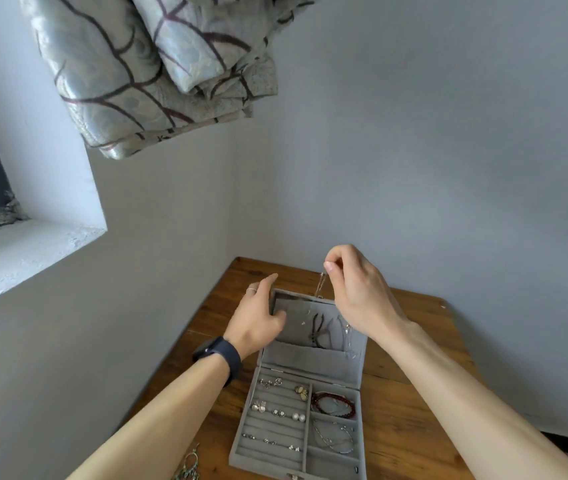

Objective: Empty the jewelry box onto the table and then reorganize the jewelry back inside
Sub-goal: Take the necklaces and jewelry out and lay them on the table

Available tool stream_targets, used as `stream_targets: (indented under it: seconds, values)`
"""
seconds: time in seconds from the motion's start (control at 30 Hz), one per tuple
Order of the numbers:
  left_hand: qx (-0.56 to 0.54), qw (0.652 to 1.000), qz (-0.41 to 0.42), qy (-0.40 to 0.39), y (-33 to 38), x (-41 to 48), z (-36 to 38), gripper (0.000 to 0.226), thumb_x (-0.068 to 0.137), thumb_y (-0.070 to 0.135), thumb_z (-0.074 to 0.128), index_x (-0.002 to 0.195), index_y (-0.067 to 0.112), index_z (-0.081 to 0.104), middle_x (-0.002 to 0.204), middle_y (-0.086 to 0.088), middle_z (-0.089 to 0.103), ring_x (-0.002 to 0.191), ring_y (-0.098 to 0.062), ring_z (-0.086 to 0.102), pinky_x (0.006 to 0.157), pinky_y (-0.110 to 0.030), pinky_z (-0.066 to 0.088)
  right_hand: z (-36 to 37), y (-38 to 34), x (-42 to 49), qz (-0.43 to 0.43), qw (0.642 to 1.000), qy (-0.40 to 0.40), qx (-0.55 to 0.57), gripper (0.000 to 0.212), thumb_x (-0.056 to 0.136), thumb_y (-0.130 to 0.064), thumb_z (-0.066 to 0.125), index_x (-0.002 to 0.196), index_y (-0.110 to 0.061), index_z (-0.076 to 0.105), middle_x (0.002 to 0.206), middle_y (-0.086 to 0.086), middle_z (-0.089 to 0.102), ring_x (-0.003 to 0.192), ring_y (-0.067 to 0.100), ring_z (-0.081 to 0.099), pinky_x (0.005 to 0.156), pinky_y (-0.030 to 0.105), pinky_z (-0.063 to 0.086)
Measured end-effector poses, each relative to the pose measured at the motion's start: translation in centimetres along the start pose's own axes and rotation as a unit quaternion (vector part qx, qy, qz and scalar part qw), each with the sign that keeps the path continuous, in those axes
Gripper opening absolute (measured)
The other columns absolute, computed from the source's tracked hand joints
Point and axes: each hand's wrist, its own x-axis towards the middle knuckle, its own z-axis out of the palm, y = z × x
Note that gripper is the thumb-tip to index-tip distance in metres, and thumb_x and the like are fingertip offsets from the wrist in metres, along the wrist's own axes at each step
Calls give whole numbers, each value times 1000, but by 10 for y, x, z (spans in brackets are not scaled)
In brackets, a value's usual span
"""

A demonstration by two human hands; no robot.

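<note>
A grey velvet jewelry box [268,455] stands open on the wooden table [410,431], its lid [303,358] upright at the back. My right hand [355,289] pinches a thin silver chain [320,284] above the lid's top edge. With its fingers extended, my left hand [258,317] touches the lid's left side. Dark and silver necklaces [317,329] hang inside the lid. Several earrings and rings [280,412] sit in the ring rolls. A red bead bracelet [332,403] and a silver bracelet [334,436] fill the right compartments.
Green dangling earrings [189,467] lie on the table to the left of the box. Walls close in behind and to the left. A window ledge [16,254] and a folded curtain [147,71] are at upper left.
</note>
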Motion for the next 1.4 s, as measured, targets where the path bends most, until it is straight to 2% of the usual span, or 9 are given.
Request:
stream_targets:
  seconds: [0.13,0.27,0.47,0.6,0.73,0.87,1.13,1.27,1.4]
  values:
    - [-48,997,62,18,47,-13,-26,53,88,29,67,139,31,52,136,7,57,125,-11,51,100,-23,40,-30,-20,-7,1,1000,1,2,5,104,-22,45,102,-19,48,94,-6,54,81,11,48,69,24,33]
    - [-74,991,110,1,86,-41,-47,27,87,38,72,113,32,72,104,18,72,97,5,64,86,-13,48,-55,-41,-22,13,1000,-27,2,4,103,-26,46,101,-23,48,96,-10,54,82,8,48,70,23,34]
    - [-63,987,149,-6,100,-94,-53,13,89,38,73,90,26,79,87,18,75,82,4,66,75,-9,47,-73,-66,-73,41,996,-63,39,5,102,-29,49,99,-26,52,99,-10,59,86,8,54,76,28,44]
    - [-57,990,120,-43,90,-135,-42,12,90,37,72,90,27,78,81,18,72,76,6,65,66,-7,44,-73,-79,-114,69,993,-78,64,6,102,-30,50,98,-27,53,101,-12,61,93,7,56,82,30,47]
    - [-34,990,109,-80,76,-172,-24,11,90,37,71,92,29,78,84,17,73,78,4,65,69,-10,48,-70,-91,-149,94,987,-103,78,9,103,-31,48,99,-26,54,99,-15,58,88,1,55,76,25,47]
    - [-42,990,96,-90,68,-201,-11,7,90,35,71,93,30,74,85,19,72,79,5,65,67,-8,47,-65,-98,-181,119,981,-113,98,9,103,-32,48,100,-27,55,100,-15,60,90,2,57,78,27,49]
    - [-11,989,102,-107,56,-233,11,12,89,42,70,93,33,75,85,23,71,80,4,65,71,-12,50,-57,-109,-219,154,974,-120,111,7,102,-31,50,103,-27,55,100,-17,59,86,-4,55,66,7,41]
    - [-10,988,106,-111,52,-243,18,10,91,40,69,95,32,74,86,23,69,81,6,64,68,-4,44,-54,-110,-232,162,971,-123,124,7,102,-32,51,103,-27,57,99,-16,60,89,-1,57,70,12,42]
    - [-11,987,113,-116,48,-249,23,12,91,41,68,95,31,74,86,21,70,80,5,64,67,-5,44,-53,-110,-241,167,969,-124,133,7,102,-31,52,103,-26,57,99,-15,61,89,-2,57,70,11,42]
